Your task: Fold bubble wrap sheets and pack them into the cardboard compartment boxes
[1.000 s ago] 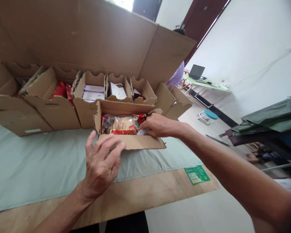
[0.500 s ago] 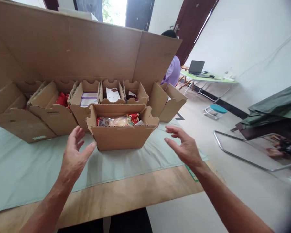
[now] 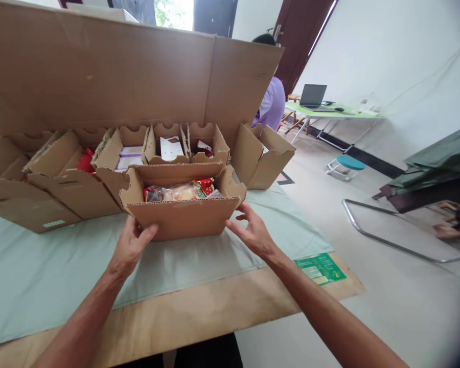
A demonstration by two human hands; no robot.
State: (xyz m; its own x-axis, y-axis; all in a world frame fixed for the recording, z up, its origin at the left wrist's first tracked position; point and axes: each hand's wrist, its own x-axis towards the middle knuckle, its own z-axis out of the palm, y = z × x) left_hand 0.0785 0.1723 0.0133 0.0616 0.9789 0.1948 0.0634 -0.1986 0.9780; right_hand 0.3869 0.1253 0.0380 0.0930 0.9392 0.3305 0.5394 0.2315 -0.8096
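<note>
A small open cardboard box (image 3: 184, 217) stands on the pale green cloth (image 3: 42, 276) in front of me, with wrapped snack packets (image 3: 178, 191) inside. My left hand (image 3: 132, 244) cups the box's left front corner, fingers curled round behind it and thumb against the front wall. My right hand (image 3: 253, 232) sits at the box's right end with fingers spread, fingertips at or just short of the cardboard.
Behind stands a row of similar cardboard boxes (image 3: 111, 158) holding red and white packs, backed by a tall cardboard sheet (image 3: 118, 76). A green card (image 3: 320, 268) lies at the wooden table's right corner. A person in purple (image 3: 270, 105) sits beyond, near a desk with a laptop (image 3: 312, 96).
A second ago my right hand was inside the box on the packets. Both hands then drew back, open, and have now closed in on the box's two ends.
</note>
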